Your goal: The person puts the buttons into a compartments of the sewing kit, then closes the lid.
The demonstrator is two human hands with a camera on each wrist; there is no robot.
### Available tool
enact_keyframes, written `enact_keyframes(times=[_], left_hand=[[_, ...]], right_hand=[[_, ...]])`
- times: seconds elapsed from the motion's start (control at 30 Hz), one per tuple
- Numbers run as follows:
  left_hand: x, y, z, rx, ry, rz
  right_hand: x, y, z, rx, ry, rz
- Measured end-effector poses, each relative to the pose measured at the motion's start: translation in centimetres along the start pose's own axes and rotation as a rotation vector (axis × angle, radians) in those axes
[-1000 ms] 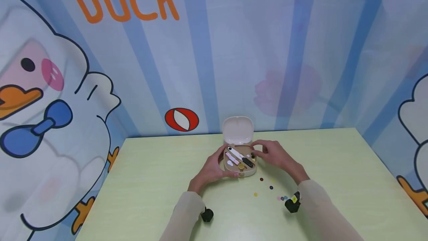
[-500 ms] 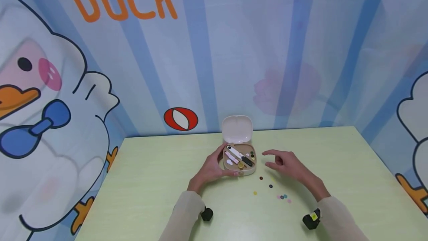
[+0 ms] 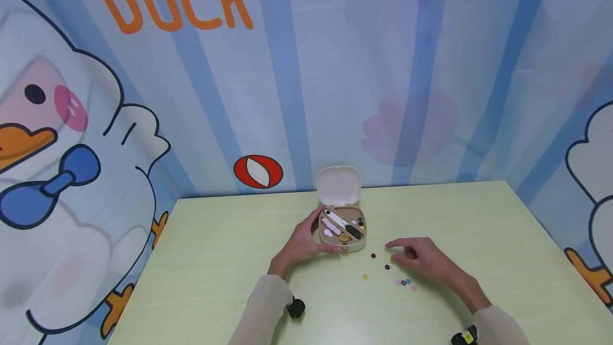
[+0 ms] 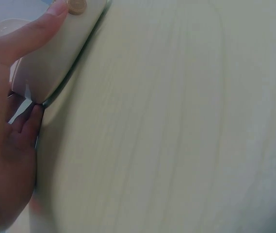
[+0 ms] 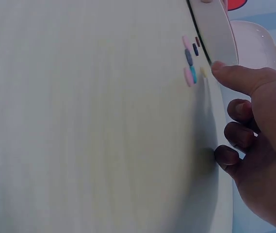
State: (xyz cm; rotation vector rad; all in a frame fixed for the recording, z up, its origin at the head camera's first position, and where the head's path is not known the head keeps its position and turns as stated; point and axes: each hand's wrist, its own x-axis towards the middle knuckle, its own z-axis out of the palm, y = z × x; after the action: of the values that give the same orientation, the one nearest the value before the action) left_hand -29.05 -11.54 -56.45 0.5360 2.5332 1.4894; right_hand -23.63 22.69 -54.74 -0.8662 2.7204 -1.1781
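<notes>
My left hand (image 3: 301, 238) holds a small beige box (image 3: 355, 247) at its left side, thumb along the front near a round brown catch (image 4: 77, 6). Its pale lid (image 3: 339, 185) stands raised. Inside lie a white-and-black slim tool (image 3: 342, 222), a pink slim tool (image 3: 331, 226), a round gold piece (image 3: 344, 237) and several small buttons (image 3: 361, 222). Right of the box, my right hand (image 3: 426, 260) hovers low with index finger and thumb apart, nothing visible between them. Just by its thumb is a yellow button (image 5: 203, 72), partly hidden in the head view.
Several loose buttons lie on the pale table (image 3: 230, 260): a dark red button (image 3: 373, 255), a dark button (image 3: 387, 267), a yellow-orange button (image 3: 365, 277) and a cluster with a blue button (image 3: 408, 281). A printed duck curtain (image 3: 335, 68) hangs behind the table.
My right hand has left the box's right edge and moved right and toward me, down to the loose buttons. The left hand keeps its hold on the box.
</notes>
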Motion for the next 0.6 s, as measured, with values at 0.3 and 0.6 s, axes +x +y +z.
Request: enact_keyframes(times=[0.3, 0.6], left_hand=[[-0.02, -0.01, 0.02, -0.002, -0.001, -0.005], [-0.05, -0.10, -0.02, -0.029, 0.005, 0.039]], right_hand=[[-0.33, 0.27, 0.61, -0.024, -0.005, 0.008], [-0.26, 0.36, 0.79, -0.040, 0.008, -0.019]])
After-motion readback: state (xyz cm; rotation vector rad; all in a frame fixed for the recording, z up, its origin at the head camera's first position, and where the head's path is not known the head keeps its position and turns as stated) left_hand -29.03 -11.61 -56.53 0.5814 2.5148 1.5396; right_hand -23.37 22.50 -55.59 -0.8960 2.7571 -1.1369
